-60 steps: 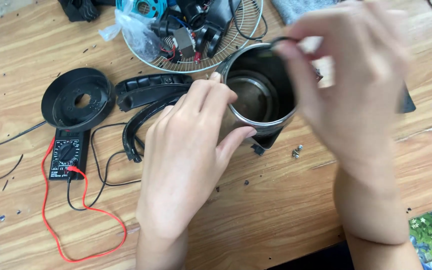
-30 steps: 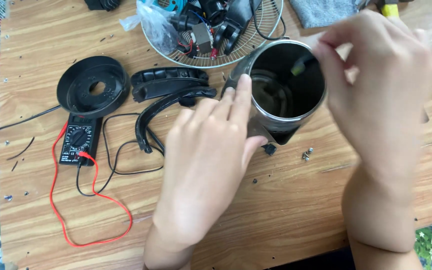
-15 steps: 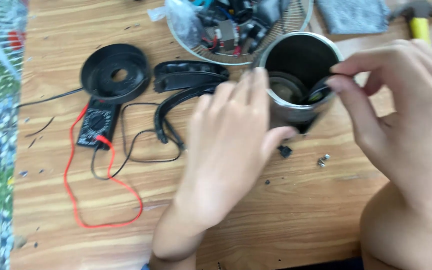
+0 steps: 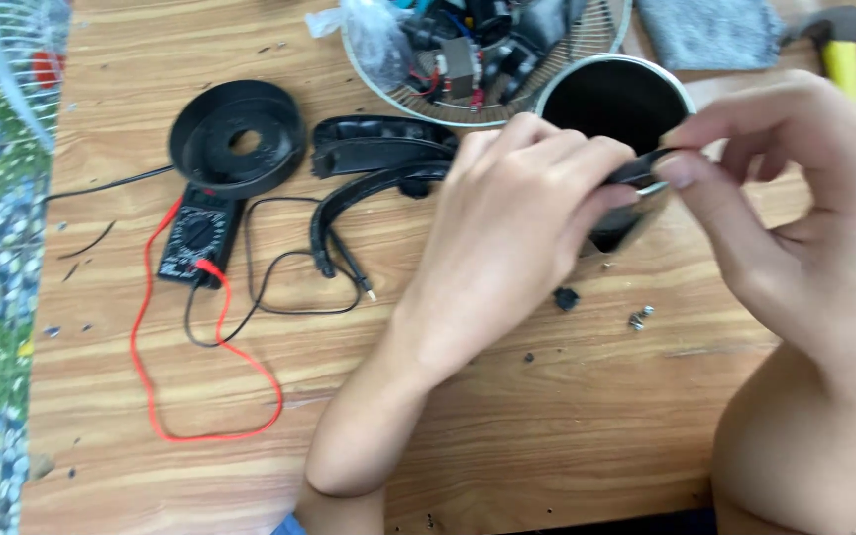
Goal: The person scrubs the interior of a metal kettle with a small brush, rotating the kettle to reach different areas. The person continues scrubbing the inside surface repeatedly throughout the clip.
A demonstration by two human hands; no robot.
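A steel kettle body stands open-topped on the wooden table. My left hand reaches across its near side, fingertips pinching a small black part at the rim. My right hand comes in from the right; its thumb and forefinger pinch the same black part from the other side. The lower wall of the kettle is hidden behind my left hand.
Left of the kettle lie a round black base, black curved handle pieces and a black multimeter with red and black leads. A wire basket of parts, a grey cloth and a hammer sit at the back. Small screws lie near the kettle.
The view has shifted, so the table items sit further right. My right hand has dropped from above the kettle's mouth to its near rim, and both hands now pinch the black part together.
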